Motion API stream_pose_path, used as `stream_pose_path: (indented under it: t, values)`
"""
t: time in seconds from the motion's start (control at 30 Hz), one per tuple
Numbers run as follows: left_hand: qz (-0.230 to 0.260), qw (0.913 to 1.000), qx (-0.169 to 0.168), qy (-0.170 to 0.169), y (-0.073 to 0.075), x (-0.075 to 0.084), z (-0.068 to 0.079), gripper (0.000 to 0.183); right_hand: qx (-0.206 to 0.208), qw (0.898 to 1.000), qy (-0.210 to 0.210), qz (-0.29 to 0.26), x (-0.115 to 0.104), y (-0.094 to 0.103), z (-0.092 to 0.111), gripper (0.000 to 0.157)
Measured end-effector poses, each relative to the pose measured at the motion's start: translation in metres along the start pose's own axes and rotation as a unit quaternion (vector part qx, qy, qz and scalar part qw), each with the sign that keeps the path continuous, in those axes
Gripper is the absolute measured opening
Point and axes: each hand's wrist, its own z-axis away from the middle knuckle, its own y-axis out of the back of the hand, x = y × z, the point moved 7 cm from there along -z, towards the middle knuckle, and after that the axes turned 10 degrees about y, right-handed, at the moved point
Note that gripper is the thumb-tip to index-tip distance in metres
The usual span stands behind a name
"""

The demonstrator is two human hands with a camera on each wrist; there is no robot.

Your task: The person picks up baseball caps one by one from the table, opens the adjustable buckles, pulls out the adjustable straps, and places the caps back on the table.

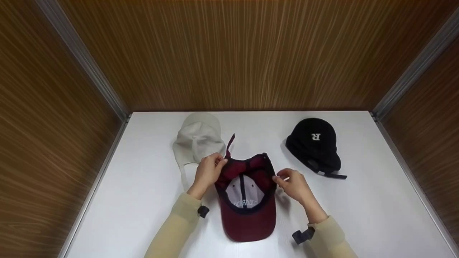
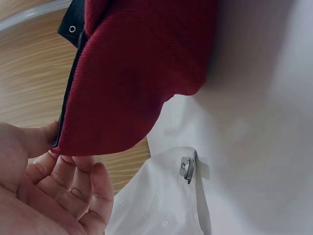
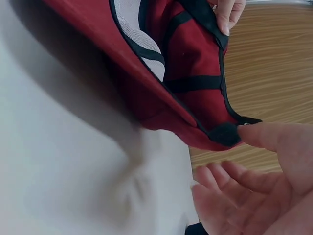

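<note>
A dark red baseball cap (image 1: 249,224) lies inside-up, its brim towards me and its white front lining showing reversed lettering. My left hand (image 1: 209,170) pinches the rim at its back left, beside an upright strap; in the left wrist view the thumb and index finger (image 2: 41,139) meet at the corner of the red fabric. At the right rim is my right hand (image 1: 293,184). Its thumb (image 3: 259,134) touches the dark-edged corner in the right wrist view, while the other fingers hang loosely curled below, apart from the fabric.
A cream cap (image 1: 197,136) with a long strap lies behind my left hand. To the back right sits a black cap (image 1: 315,143) with a white letter R. Wood-grain panels (image 1: 251,53) wall the white table (image 1: 118,200) at the back and sides.
</note>
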Motion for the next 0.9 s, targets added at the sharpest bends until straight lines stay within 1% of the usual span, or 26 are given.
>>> stream_pose_path:
  t: [0.1,0.17,0.3,0.37,0.47,0.6,0.67,0.73,0.9]
  values:
    - [-0.002,1.0,-0.002,0.004,0.0,-0.001,-0.001,0.019,-0.028,0.999,-0.008,-0.018,0.005,-0.004,0.004,0.014]
    - [-0.007,1.0,-0.004,0.005,-0.001,-0.001,-0.001,0.019,-0.039,0.999,-0.011,-0.027,0.007,-0.007,0.005,0.012]
    - [-0.021,0.9997,-0.008,0.002,0.0,0.0,0.0,0.02,-0.05,0.998,-0.007,-0.038,0.007,-0.01,0.006,0.012]
    - [-0.033,0.9994,-0.015,0.0,-0.001,0.0,0.0,0.021,-0.053,0.998,-0.009,-0.043,0.008,-0.011,0.006,0.013]
    - [-0.055,0.9976,-0.042,0.002,-0.003,0.0,0.001,0.024,-0.056,0.997,-0.013,-0.059,0.008,-0.012,0.008,0.013]
    - [-0.074,0.9932,-0.09,-0.006,-0.007,0.002,0.002,0.027,-0.067,0.992,-0.018,-0.105,0.008,-0.014,0.01,0.015]
    - [-0.07,0.9922,-0.103,-0.013,-0.007,0.003,0.002,0.026,-0.072,0.989,-0.022,-0.129,0.007,-0.015,0.01,0.015]
    - [-0.058,0.9924,-0.107,-0.017,-0.005,0.004,0.001,0.024,-0.075,0.986,-0.024,-0.144,0.007,-0.016,0.01,0.014]
    - [-0.012,0.995,-0.095,-0.028,0.003,0.009,0.0,0.02,-0.079,0.98,-0.031,-0.18,0.006,-0.017,0.01,0.012]
